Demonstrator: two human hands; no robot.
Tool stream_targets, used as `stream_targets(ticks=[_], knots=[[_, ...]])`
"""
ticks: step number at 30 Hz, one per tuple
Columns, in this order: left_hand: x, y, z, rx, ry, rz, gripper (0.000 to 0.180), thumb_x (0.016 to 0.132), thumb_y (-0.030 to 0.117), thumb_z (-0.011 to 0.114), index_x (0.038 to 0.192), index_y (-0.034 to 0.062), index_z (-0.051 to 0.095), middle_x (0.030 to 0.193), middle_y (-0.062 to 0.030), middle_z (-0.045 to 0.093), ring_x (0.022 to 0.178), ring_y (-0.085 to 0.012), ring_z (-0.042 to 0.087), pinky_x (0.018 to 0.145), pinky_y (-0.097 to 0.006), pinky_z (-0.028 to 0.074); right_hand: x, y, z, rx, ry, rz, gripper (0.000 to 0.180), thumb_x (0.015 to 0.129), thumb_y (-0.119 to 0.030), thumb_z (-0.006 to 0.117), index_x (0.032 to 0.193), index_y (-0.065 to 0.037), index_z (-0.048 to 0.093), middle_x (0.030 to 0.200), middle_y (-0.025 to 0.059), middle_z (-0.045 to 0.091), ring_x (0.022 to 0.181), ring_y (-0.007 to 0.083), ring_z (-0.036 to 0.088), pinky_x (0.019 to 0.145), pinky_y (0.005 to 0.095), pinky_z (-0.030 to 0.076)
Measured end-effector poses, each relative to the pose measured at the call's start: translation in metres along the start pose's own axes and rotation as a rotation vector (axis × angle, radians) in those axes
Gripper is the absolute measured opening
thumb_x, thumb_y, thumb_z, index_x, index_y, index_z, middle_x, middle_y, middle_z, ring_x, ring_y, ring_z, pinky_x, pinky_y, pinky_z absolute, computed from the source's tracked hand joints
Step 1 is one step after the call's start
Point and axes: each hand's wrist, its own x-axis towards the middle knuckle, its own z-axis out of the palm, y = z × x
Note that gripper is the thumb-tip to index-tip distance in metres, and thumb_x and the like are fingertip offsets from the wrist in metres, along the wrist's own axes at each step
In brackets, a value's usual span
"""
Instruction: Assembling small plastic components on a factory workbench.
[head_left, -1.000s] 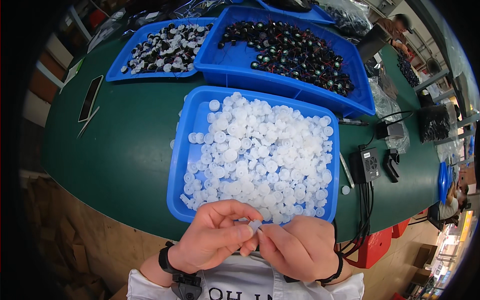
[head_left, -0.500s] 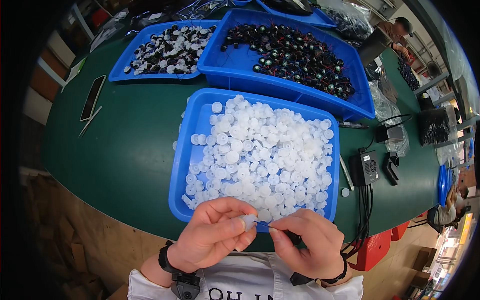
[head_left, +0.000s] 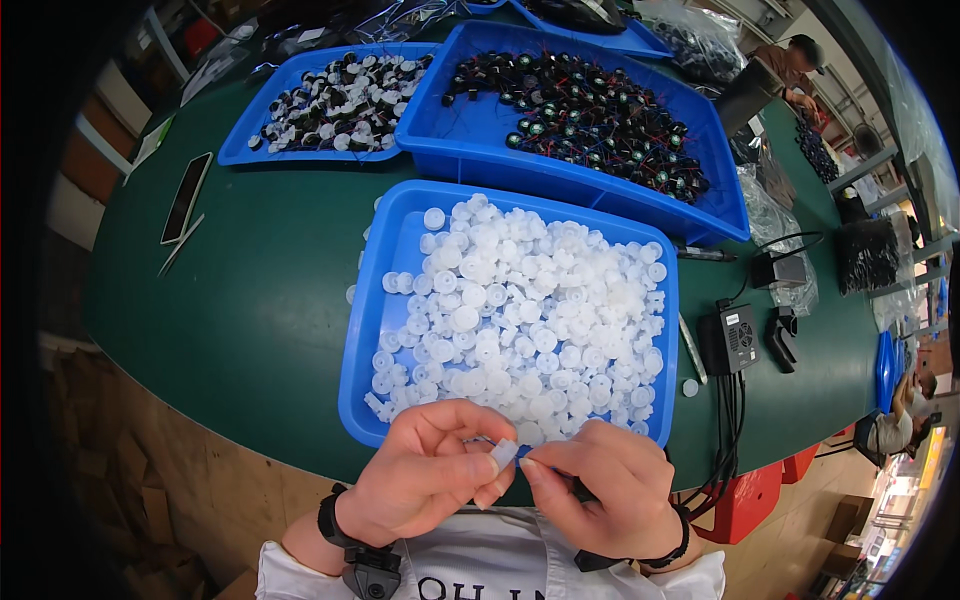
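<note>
My left hand (head_left: 425, 470) pinches a small whitish translucent plastic cap (head_left: 504, 453) between thumb and fingertips, just over the near edge of the middle tray. Close to its right side, my right hand (head_left: 610, 485) has thumb and forefinger pressed together on what looks like a thin dark wire, mostly hidden by the fingertips. Something dark shows under the curled right fingers; its kind cannot be made out. Beyond both hands lies a blue tray (head_left: 362, 330) heaped with loose translucent plastic caps (head_left: 545, 310).
A deep blue bin (head_left: 570, 180) holds many black round parts with thin wires. Left of it, a blue tray (head_left: 235, 150) carries black-and-white parts. On the green table (head_left: 240, 330) lie a phone (head_left: 186, 198), tweezers (head_left: 181, 245) and a black power box (head_left: 738, 335) with cables. A co-worker (head_left: 790, 65) sits far right.
My right fingertips have moved left, closer to the plastic cap. The cap has tilted in my left fingers, and the dark wire between the hands shows less than before.
</note>
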Motion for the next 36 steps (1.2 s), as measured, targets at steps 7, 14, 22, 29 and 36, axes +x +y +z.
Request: stream_targets(ticks=[7,14,22,29,36], knots=[[0.000,0.001,0.005,0.032,0.045,-0.010,0.022,0.083,-0.003,0.050,0.105,-0.0072,0.052,0.084,-0.0124,0.058,0.070,-0.0176,0.055,0.060,-0.026,0.044,0.000,-0.001,-0.002,0.012,-0.014,0.019,0.019,0.065,0.001,0.067,0.082,0.002,0.058,0.066,0.0079,0.052,0.049,0.0180,0.051,0.040,0.0265,0.039],[-0.001,-0.002,0.005,-0.008,0.091,0.014,0.020,0.086,0.001,0.049,0.103,-0.0075,0.053,0.083,-0.0114,0.058,0.072,-0.0173,0.055,0.060,-0.025,0.044,-0.005,0.003,-0.003,-0.089,0.010,-0.070,0.022,0.064,0.001,0.067,0.084,0.003,0.058,0.066,0.0083,0.054,0.051,0.0202,0.053,0.044,0.0285,0.042],[-0.002,-0.005,0.000,-0.033,0.050,0.002,0.020,0.084,0.005,0.052,0.101,-0.0069,0.053,0.094,-0.0146,0.055,0.077,-0.0169,0.054,0.064,-0.024,0.045,-0.002,-0.001,0.003,-0.052,0.035,-0.025,0.017,0.064,0.002,0.065,0.079,0.002,0.057,0.061,0.0073,0.052,0.048,0.0202,0.052,0.041,0.0282,0.040],[-0.002,-0.004,0.002,-0.039,0.062,-0.017,0.023,0.082,0.006,0.056,0.101,-0.0066,0.052,0.101,-0.0161,0.054,0.085,-0.0183,0.055,0.069,-0.024,0.047,0.000,0.000,0.005,-0.060,0.047,-0.040,0.017,0.064,0.002,0.064,0.079,0.003,0.057,0.060,0.0068,0.050,0.047,0.0195,0.051,0.039,0.0283,0.039],[0.000,-0.005,0.004,-0.017,0.092,-0.005,0.020,0.085,0.001,0.050,0.103,-0.0064,0.053,0.083,-0.0111,0.057,0.073,-0.0171,0.055,0.060,-0.025,0.044,-0.002,-0.001,0.010,-0.069,0.098,-0.027,0.016,0.064,0.002,0.064,0.079,0.003,0.057,0.059,0.0067,0.051,0.045,0.0183,0.050,0.038,0.0275,0.039]])
